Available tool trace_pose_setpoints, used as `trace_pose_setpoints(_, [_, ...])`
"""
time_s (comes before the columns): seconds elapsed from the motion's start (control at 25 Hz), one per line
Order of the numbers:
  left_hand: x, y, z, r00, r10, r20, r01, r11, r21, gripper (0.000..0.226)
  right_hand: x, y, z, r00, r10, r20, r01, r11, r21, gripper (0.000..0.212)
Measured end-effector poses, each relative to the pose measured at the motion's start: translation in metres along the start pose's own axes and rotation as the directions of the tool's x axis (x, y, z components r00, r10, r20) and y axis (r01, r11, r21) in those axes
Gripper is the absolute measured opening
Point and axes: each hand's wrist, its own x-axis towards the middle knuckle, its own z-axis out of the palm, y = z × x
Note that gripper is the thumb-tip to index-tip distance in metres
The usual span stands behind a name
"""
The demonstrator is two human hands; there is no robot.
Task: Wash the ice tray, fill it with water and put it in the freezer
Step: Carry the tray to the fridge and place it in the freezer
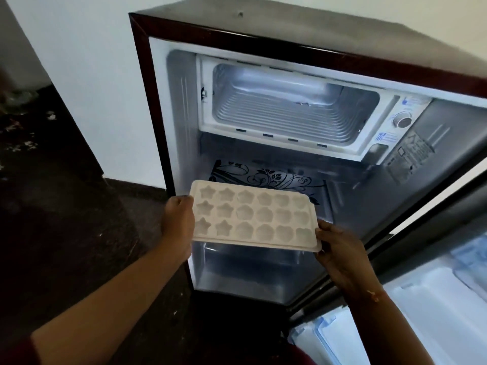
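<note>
Nearest, left grip (pixel 178 219) and right grip (pixel 340 248) each clamp one end of the ice tray (pixel 253 219), holding it roughly level, presumably against spills, facing the open freezer (pixel 290 106).

Dark floor (pixel 79 233) is carrying the small maroon fridge (pixel 143 101), which is standing open against a white wall. Pale specks (pixel 23 127) are lying on the floor at far left. Inside, the freezer compartment (pixel 284 119) is showing a ribbed base, with a frost patch (pixel 303 102) sitting at back right. A floral-printed glass shelf (pixel 263 175) is sitting below it.
</note>
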Motion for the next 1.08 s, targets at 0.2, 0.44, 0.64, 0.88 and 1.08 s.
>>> trace_pose_setpoints(0.2, [0.012,0.010,0.020,0.997,-0.029,0.066,0.034,0.996,-0.081,0.018,0.021,-0.012,-0.012,1.000,-0.028,0.001,0.028,0.998,0.059,0.029])
trace_pose_setpoints(0.44, [0.016,0.022,0.037,0.995,0.010,0.095,0.008,0.982,-0.186,0.022,0.039,-0.026,-0.010,0.998,-0.065,0.017,0.063,0.994,0.092,0.024])
trace_pose_setpoints(0.64, [0.031,0.036,0.043,0.996,0.037,0.078,-0.021,0.979,-0.205,0.020,0.059,-0.041,0.003,0.990,-0.142,-0.007,0.141,0.978,0.155,0.023])
trace_pose_setpoints(0.88, [0.041,0.070,0.056,0.981,0.121,0.155,-0.069,0.951,-0.301,0.023,0.082,-0.063,0.013,0.982,-0.180,-0.054,0.188,0.957,0.222,0.030])
trace_pose_setpoints(1.08, [0.058,0.090,0.074,0.974,0.162,0.161,-0.118,0.960,-0.252,0.020,0.098,-0.090,0.020,0.980,-0.193,-0.055,0.201,0.943,0.264,0.023])
